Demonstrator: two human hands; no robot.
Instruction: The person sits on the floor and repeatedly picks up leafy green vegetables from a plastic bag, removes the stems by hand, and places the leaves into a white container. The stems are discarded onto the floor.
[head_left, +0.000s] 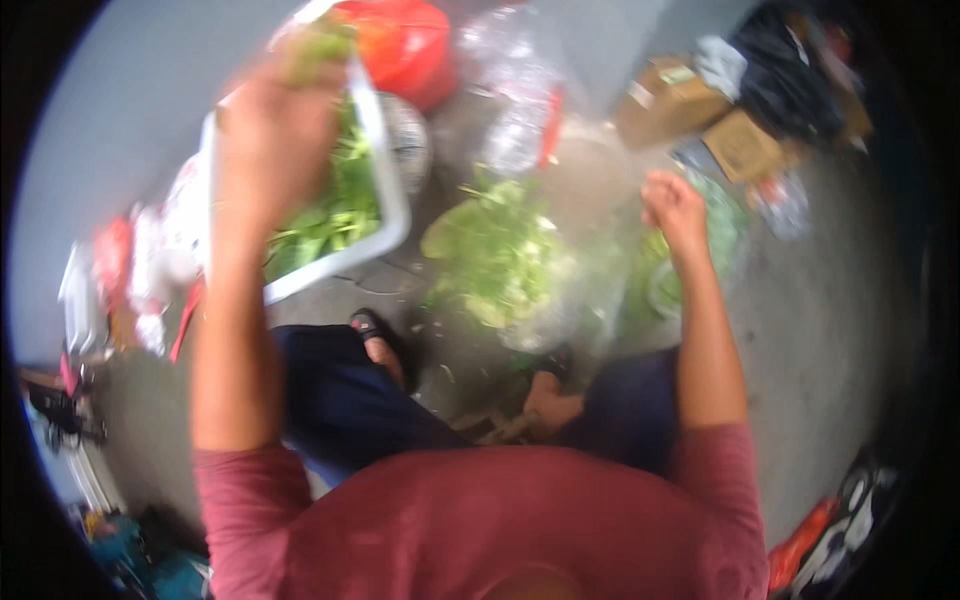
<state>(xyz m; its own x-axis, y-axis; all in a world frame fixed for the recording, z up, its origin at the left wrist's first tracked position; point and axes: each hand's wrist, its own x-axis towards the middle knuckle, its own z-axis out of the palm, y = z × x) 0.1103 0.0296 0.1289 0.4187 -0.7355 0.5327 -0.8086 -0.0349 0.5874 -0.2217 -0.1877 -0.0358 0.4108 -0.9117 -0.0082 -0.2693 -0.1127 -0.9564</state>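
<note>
My left hand (274, 142), blurred, is raised over a white plastic tub (395, 210) at the upper left. A blurred bunch of pale greens (321, 46) shows at its fingers and appears to be held. Loose leafy greens (330, 229) lie inside the tub. My right hand (677, 210) hangs to the right with its fingers curled, and I see nothing in them. Below and around it is a clear plastic bag (724, 214) with green contents. Between my hands, a heap of leafy greens (495, 255) lies on clear plastic on the floor.
A red plastic bag (405, 52) stands behind the tub, and clear plastic bags (517, 112) lie beside it. Cardboard boxes (667, 101) and a black bag (787, 82) are at the upper right. My feet (551, 397) flank leaf scraps on the grey floor (802, 330).
</note>
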